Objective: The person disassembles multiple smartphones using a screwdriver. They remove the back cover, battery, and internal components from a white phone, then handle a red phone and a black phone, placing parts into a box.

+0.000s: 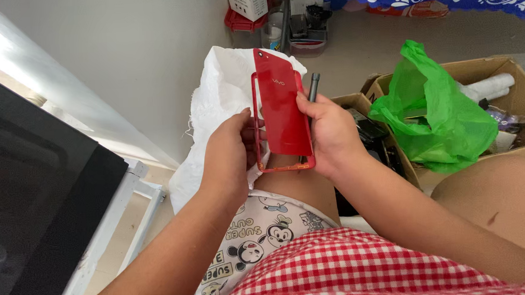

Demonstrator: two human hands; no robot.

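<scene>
Two red parts are being held together above the person's lap: a glossy red phone back cover (281,108) and the thin red phone frame (256,121) it is lying tilted across, its top corner sticking out past the frame's upper edge. The left hand (230,152) is gripping the frame's left rail, fingers curled shut around it with the thumb on top. The right hand (327,133) is closing on the cover's right edge, thumb pressing on the glossy face, while also pinching a slim grey tool (313,86) that is pointing upward behind the cover. A white woven sack (221,90) is lying just behind the hands, and further right a green plastic bag (435,113) is spilling from an open cardboard box (501,75). Judging from the skewed fit, the cover could be slipping free or flexing until it cracks if the thumb keeps pressing unevenly; the tool, sharing that grip, could be dropping too.
</scene>
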